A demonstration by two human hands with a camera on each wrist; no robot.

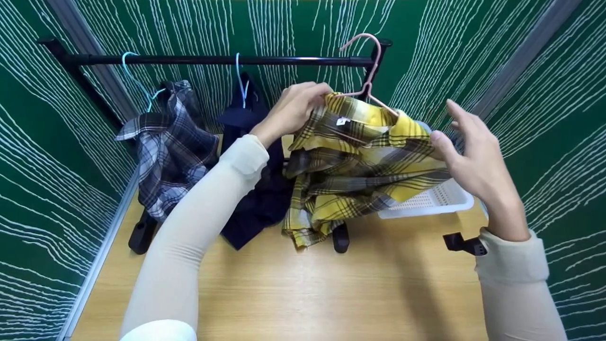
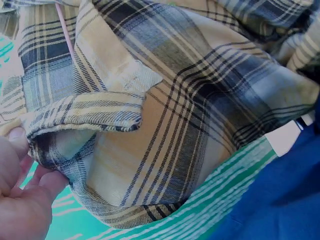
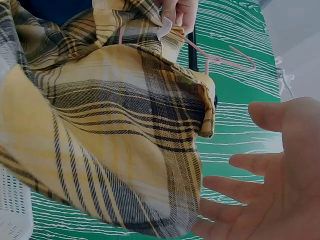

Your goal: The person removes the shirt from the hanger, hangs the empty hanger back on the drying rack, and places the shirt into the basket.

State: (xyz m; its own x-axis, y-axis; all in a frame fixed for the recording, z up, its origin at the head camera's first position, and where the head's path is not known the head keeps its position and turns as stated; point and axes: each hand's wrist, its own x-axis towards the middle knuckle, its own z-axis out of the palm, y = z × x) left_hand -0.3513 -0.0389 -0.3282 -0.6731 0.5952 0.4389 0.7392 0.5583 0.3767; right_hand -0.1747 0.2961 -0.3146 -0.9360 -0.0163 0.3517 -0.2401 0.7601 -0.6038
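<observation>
Basket (image 1: 428,210) half-hidden by yellow shirt (image 1: 360,184), contents unclear; left hand (image 1: 294,108) pinching shirt, right hand (image 1: 479,156) spread wide.

No readable text, shirt tag (image 1: 343,121) included

Long, close-fitting off-white sleeves (image 1: 175,246) cover both arms, finely creased around the left elbow and ending in thicker, bunched cuffs (image 1: 513,259) above bare hands (image 1: 480,158). Brighter white cloth (image 1: 160,330) edges the left sleeve's upper end. An angular black bracket (image 1: 466,244) juts from the right cuff.
</observation>
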